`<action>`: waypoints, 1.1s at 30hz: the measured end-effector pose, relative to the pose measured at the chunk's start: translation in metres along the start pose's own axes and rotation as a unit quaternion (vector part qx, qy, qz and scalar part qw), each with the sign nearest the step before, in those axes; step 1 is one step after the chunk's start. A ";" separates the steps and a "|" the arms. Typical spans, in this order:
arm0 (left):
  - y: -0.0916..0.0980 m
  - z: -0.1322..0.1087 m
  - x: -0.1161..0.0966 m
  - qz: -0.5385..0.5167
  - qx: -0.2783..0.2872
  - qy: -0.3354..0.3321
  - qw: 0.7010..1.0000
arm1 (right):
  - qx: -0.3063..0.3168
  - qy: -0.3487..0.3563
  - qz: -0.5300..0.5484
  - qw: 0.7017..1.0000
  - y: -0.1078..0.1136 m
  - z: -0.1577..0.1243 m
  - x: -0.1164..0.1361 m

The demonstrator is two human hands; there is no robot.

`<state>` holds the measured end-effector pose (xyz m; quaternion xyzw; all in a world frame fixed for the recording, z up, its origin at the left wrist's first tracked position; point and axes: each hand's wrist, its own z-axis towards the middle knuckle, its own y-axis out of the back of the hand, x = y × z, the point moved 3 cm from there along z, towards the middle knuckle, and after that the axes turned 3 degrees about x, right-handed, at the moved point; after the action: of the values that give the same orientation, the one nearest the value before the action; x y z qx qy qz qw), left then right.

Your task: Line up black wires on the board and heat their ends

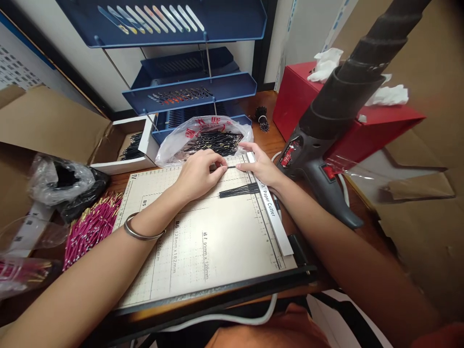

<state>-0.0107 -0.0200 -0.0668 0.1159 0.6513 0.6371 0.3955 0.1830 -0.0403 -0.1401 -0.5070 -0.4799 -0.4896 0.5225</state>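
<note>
The step in hand looks like lining up one thin, straight black length (pixel 231 167) over the far part of the cream-coloured board (pixel 188 261) printed with grid lines and paper sizes. The left hand (pixel 198 173) pinches that length between thumb and bent forefinger, while the right hand (pixel 264 168) is spread between forefinger and thumb, its thumb tip at the length's right end; whether it presses there is too small to tell. The length lies close to the far end of the white strip marked "Paper Cutter" (pixel 274 224) along the board's right side. Nearer the person, a flat fan of slim black strands (pixel 237 191) lies on the board with its right ends at that strip; whether they pass beneath it cannot be made out. Just beyond the board, a clear plastic bag with red lettering (pixel 170 145) holds many black, gold-tipped pieces (pixel 217 141), and a dark grey heat gun (pixel 322 166) stands to the right on the brown wooden worktop (pixel 250 102). In my judgement, the next move calls for a light, steady pinch that keeps the length straight, and for setting its end square to the strip without disturbing the fanned strands.
</note>
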 end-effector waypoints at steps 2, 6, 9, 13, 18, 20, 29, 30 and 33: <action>0.000 0.000 0.000 -0.003 -0.001 0.000 1.000 | 0.002 -0.002 -0.003 1.000 0.000 0.000 0.000; 0.000 0.001 0.001 -0.013 -0.008 -0.013 1.000 | -0.002 0.002 -0.005 1.000 0.000 0.000 0.001; 0.000 0.003 0.004 -0.016 -0.004 -0.015 1.000 | 0.002 0.009 -0.007 1.000 0.000 0.000 0.001; 0.003 0.007 0.005 -0.036 0.017 -0.023 0.999 | 0.003 0.015 -0.019 1.000 0.000 0.000 0.002; 0.007 0.008 0.003 -0.055 0.041 -0.018 0.997 | 0.005 0.012 -0.028 1.000 0.000 -0.001 0.005; 0.007 0.007 0.003 -0.057 0.034 -0.014 0.998 | -0.002 0.015 -0.036 0.999 0.000 0.000 0.005; 0.005 0.004 0.010 -0.099 0.010 0.022 0.995 | -0.004 -0.001 -0.017 1.000 0.001 0.001 0.000; 0.005 0.003 0.011 -0.106 0.005 0.030 0.994 | -0.005 -0.003 -0.017 1.000 0.001 0.001 0.000; 0.005 0.003 0.013 -0.126 -0.005 0.043 0.991 | -0.008 -0.005 -0.019 1.000 0.001 0.000 0.001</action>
<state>-0.0193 -0.0087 -0.0665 0.0037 0.6742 0.5897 0.4447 0.1836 -0.0398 -0.1395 -0.5038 -0.4883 -0.5009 0.5067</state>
